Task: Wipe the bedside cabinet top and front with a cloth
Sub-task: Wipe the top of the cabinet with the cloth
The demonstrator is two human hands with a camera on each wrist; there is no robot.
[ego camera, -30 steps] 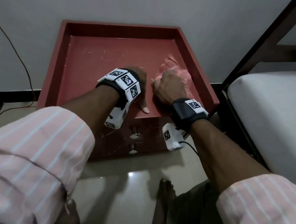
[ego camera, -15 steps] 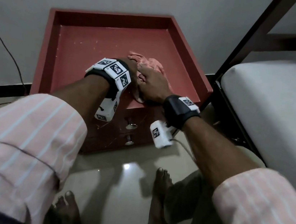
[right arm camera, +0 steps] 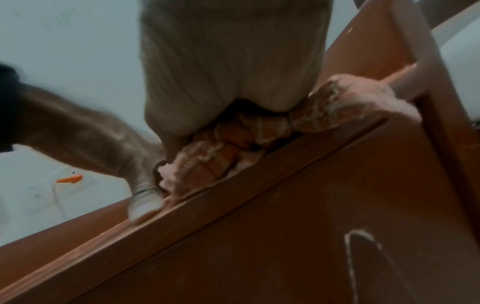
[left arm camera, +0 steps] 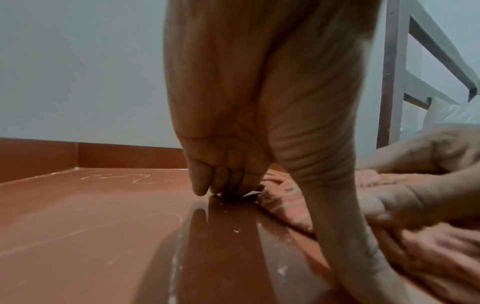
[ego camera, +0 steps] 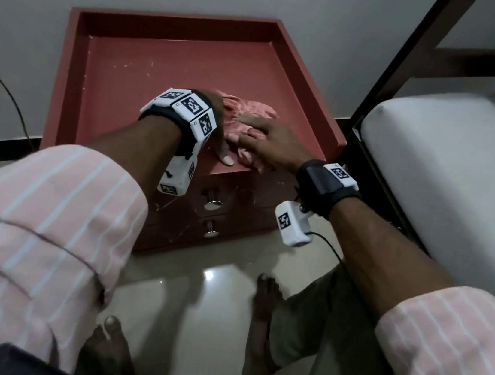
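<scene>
The red bedside cabinet has a rimmed top [ego camera: 147,79] and a drawer front [ego camera: 239,192]. A crumpled pink cloth [ego camera: 256,108] lies near the top's front edge, right of the middle. My right hand [ego camera: 271,140] presses flat on the cloth, fingers straight and spread. In the right wrist view the cloth [right arm camera: 221,160] bunches under the palm at the front edge. My left hand [ego camera: 219,127] rests on the top just left of the cloth. In the left wrist view its fingers [left arm camera: 226,181] curl onto the bare surface, holding nothing, and the thumb lies along the cloth [left arm camera: 283,207].
A white mattress [ego camera: 447,166] on a dark bed frame [ego camera: 409,51] stands close on the right. Two metal drawer knobs [ego camera: 212,204] stick out of the front. A cable [ego camera: 14,106] hangs along the wall on the left. My bare feet [ego camera: 266,300] rest on the glossy floor.
My right hand has slid the cloth from the right rim leftward to the left hand, and its fingers have spread flat. The left hand has stayed in place.
</scene>
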